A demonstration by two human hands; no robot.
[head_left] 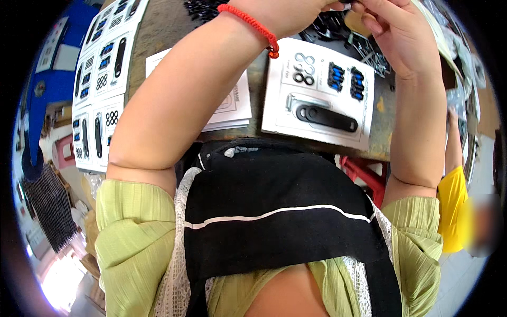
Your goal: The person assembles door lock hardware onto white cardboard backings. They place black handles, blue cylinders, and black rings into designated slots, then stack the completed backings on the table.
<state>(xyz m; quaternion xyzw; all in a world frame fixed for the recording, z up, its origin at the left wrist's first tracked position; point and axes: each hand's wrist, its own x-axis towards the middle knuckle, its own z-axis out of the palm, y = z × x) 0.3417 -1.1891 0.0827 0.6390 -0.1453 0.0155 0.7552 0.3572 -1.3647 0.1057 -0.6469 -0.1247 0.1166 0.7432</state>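
Both hands meet at the top edge of the head view. The left hand (296, 13), with a red braided cord bracelet (253, 26) on its wrist, is mostly cut off by the frame, so whether its fingers are together or apart cannot be told. The right hand (393, 34) has its fingers (369, 21) curled in toward the left hand, the tips drawn close together as if pinching something small; what they pinch is hidden at the picture's rim.

Just below the fingers, between the two forearms, a white rectangular backing card (319, 92) lies flat on the worn grey-brown worktable (158, 26). A long black oval strap piece (326, 117) is fastened to it, its long axis running roughly left to right, tilting slightly downward to the right, with a small grey metal clip (296, 100) at its left end. Above it on the card sit black rings (303, 68) and two blue ribbed blocks (346, 79).

Behind the fingers lies a tangle of loose black and metal parts (364, 50). Under the left forearm, a stack of white printed sheets (232, 108) rests on the table. Well to the left of the fingers, a column of finished white cards with the same black and blue parts (100, 79) runs down the table's side, their strap pieces standing upright. At the far right, another person's arm in a yellow sleeve (453, 206) shows.
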